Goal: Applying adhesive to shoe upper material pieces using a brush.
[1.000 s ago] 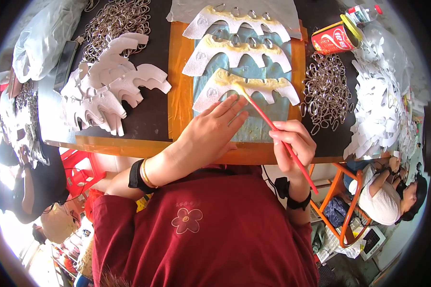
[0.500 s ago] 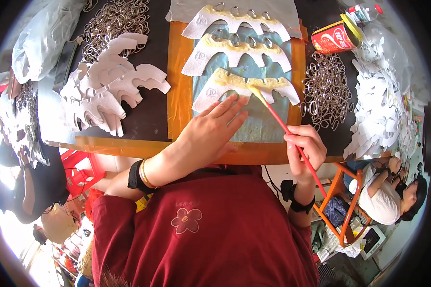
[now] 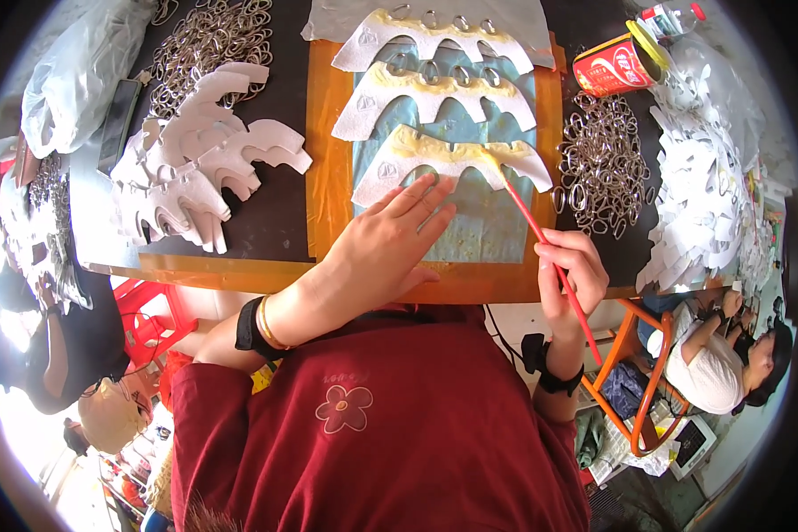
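My right hand (image 3: 573, 273) grips a red-handled brush (image 3: 537, 232), its tip touching the yellowish coating along the upper edge of the nearest scalloped white piece (image 3: 390, 168). Fingers stretched out flat, my left hand (image 3: 395, 230) lies with its fingertips on that piece's lower edge. Farther back on the blue sheet (image 3: 479, 232) lie two similar pieces, a middle one (image 3: 363, 115) and a far one (image 3: 368, 43). Both have yellow coating and a row of metal rings (image 3: 430, 73) along the top edge.
Left are stacked white pieces (image 3: 182, 191) and a pile of metal rings (image 3: 213, 49). Right are another ring pile (image 3: 601, 164), a tipped red can (image 3: 607, 69), a bottle (image 3: 669, 18) and heaped white scraps (image 3: 700, 195). A person (image 3: 714, 363) sits at right; another (image 3: 53, 346) is at left.
The brush tip has moved a little to the right along the nearest piece's coated edge, and my right hand has shifted slightly with it. My left hand stays nearly in place.
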The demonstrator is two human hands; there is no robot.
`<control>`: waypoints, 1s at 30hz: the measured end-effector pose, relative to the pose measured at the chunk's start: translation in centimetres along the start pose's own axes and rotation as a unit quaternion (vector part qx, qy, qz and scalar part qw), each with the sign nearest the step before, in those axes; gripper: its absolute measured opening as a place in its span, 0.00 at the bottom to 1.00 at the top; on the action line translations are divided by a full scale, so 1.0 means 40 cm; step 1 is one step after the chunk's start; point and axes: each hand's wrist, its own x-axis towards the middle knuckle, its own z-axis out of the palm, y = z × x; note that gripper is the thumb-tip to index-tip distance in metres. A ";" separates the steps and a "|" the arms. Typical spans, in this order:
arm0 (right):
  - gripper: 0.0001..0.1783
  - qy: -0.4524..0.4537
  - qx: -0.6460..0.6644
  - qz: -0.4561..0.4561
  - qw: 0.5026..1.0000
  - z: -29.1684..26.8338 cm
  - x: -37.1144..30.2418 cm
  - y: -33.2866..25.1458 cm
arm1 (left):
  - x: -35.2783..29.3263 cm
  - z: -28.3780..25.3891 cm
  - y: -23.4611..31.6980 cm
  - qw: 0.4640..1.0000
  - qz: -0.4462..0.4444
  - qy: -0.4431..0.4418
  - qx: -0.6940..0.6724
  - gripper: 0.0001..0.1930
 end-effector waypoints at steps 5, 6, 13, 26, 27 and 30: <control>0.09 -0.002 0.011 -0.016 1.000 0.014 -0.007 -0.009 | 0.002 -0.001 -0.002 1.000 0.000 0.000 0.001 0.37; 0.09 -0.004 0.016 -0.014 1.000 0.018 -0.009 -0.010 | 0.002 -0.002 0.000 1.000 0.001 0.000 0.003 0.37; 0.08 -0.002 0.006 0.005 1.000 -0.022 -0.013 -0.003 | 0.004 -0.003 0.000 1.000 0.002 0.008 0.001 0.36; 0.11 0.241 0.543 0.315 0.740 -0.024 -0.042 0.102 | 0.064 -0.113 -0.017 0.995 0.042 -0.090 -0.014 0.25; 0.11 0.255 0.592 0.341 0.684 -0.029 -0.043 0.112 | 0.080 -0.133 -0.012 0.990 0.009 -0.137 -0.029 0.24; 0.12 0.239 0.744 0.288 0.554 -0.059 -0.057 0.133 | 0.115 -0.178 0.007 0.995 0.067 -0.074 0.008 0.18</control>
